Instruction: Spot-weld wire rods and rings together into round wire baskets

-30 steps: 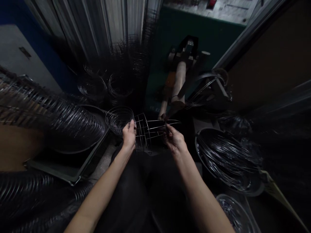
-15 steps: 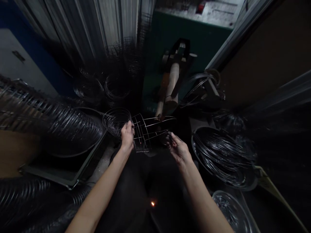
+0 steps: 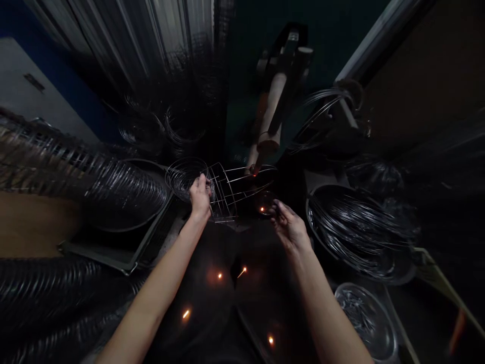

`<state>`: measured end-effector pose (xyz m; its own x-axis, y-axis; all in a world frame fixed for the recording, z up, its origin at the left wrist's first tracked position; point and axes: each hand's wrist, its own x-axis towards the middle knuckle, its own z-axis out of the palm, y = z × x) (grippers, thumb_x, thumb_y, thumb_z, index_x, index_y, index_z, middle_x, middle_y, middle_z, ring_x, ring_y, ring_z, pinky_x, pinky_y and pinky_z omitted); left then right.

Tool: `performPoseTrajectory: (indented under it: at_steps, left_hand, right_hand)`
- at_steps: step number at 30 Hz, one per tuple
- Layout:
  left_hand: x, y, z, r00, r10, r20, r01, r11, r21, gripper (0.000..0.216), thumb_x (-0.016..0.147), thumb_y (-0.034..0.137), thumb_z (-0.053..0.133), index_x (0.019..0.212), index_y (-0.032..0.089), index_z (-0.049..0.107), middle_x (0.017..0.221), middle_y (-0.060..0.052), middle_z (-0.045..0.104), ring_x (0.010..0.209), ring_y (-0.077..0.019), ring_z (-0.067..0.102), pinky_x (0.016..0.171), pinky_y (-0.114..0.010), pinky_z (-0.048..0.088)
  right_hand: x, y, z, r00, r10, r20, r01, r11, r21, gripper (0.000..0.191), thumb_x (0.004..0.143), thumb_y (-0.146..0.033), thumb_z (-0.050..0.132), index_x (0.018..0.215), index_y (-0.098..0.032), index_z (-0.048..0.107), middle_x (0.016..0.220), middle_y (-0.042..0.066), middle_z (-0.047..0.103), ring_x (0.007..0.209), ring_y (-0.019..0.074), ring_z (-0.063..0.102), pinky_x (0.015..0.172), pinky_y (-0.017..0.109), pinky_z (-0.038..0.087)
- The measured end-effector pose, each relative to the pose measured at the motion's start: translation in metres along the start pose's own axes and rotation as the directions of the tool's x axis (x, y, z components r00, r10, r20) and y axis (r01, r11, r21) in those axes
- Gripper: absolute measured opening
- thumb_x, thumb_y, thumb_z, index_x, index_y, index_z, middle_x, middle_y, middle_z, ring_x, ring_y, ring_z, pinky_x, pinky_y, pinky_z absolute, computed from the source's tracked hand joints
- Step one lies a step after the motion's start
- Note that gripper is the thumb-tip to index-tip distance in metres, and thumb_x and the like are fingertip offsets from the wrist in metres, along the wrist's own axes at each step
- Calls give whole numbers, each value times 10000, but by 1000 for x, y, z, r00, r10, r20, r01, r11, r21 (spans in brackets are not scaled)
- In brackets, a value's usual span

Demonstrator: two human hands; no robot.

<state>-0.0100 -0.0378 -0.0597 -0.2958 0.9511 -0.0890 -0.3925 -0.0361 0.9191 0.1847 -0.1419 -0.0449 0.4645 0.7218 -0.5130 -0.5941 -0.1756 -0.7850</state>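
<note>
A wire frame of thin steel rods lies under the tip of a welding electrode arm. My left hand is closed on the frame's left edge, beside a round wire ring. My right hand hovers just right of the frame with fingers loosely curled; I cannot make out anything in them. A glowing point shows where the electrode meets the wire, and orange sparks fall over my dark lap.
Stacks of wire rings lie at the left in a tray. A round tub of wire hoops stands at the right, with a smaller bowl below it. More wire bundles hang right of the machine.
My right hand has let go of the frame's wires and drawn back toward me. The electrode now touches the frame, and sparks have spread across my lap.
</note>
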Motion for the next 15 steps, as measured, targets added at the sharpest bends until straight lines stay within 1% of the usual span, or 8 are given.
performPoseTrajectory:
  at_steps: [2, 3, 4, 6, 8, 9, 12, 15]
  left_hand:
    - [-3, -3, -5, 1000, -5, 13, 5, 1000, -23, 337, 789, 436, 583, 634, 164, 458, 470, 82, 287, 389, -36, 234, 391, -177, 171]
    - [-6, -7, -10, 1000, -8, 17, 9, 999, -38, 341, 780, 442, 591, 637, 164, 456, 481, 80, 299, 393, -35, 240, 395, -177, 173]
    - [-10, -10, -16, 1000, -13, 14, 13, 998, -54, 347, 772, 450, 599, 637, 164, 454, 491, 78, 310, 397, -34, 245, 398, -177, 175]
    - [-23, -18, -30, 999, -31, 14, 32, 998, -57, 361, 756, 465, 612, 632, 161, 462, 499, 74, 321, 405, -35, 254, 406, -179, 181]
    - [-41, -21, -43, 998, -48, 28, 48, 999, -7, 373, 751, 485, 615, 630, 156, 489, 500, 66, 335, 417, -41, 271, 414, -186, 195]
    - [-51, -17, -49, 998, -52, 43, 50, 998, 31, 380, 755, 498, 610, 635, 152, 507, 502, 59, 348, 424, -46, 285, 420, -192, 206]
    - [-73, 17, -61, 991, 8, 132, -25, 991, 128, 410, 805, 531, 548, 660, 147, 548, 527, 35, 395, 455, -63, 330, 448, -213, 251]
    - [-74, 81, -90, 951, 169, 260, -236, 939, 251, 421, 877, 509, 460, 697, 145, 573, 555, 18, 425, 504, -75, 392, 515, -216, 328]
  right_hand:
    - [-7, 9, -29, 984, -175, -42, 162, 962, -219, 355, 588, -345, 777, 878, -159, 688, 798, 33, 686, 708, 142, 629, 579, 222, 483]
    - [-11, 14, -45, 957, -287, -47, 248, 889, -384, 376, 611, -399, 751, 896, -162, 690, 845, 53, 688, 775, 170, 626, 656, 263, 493]
    - [-14, 19, -61, 917, -398, -21, 319, 766, -558, 393, 645, -449, 709, 914, -163, 692, 896, 75, 685, 841, 198, 615, 738, 309, 488]
    - [-16, 27, -89, 836, -534, 125, 392, 421, -818, 446, 723, -524, 590, 952, -155, 694, 972, 121, 663, 936, 247, 583, 860, 385, 442]
    - [-10, 32, -109, 799, -518, 305, 413, 106, -904, 533, 764, -568, 470, 995, -140, 688, 1008, 164, 640, 970, 289, 563, 891, 437, 412]
    - [-4, 35, -116, 797, -475, 374, 420, -9, -907, 572, 766, -578, 427, 1014, -131, 684, 1015, 182, 632, 976, 309, 559, 882, 455, 410]
    - [21, 42, -126, 840, -291, 458, 400, -238, -885, 638, 738, -577, 369, 1077, -128, 670, 979, 217, 627, 949, 365, 568, 784, 494, 435]
    - [46, 50, -125, 884, -170, 435, 329, -434, -839, 670, 716, -596, 340, 1172, -206, 639, 855, 220, 623, 823, 398, 602, 592, 505, 429]
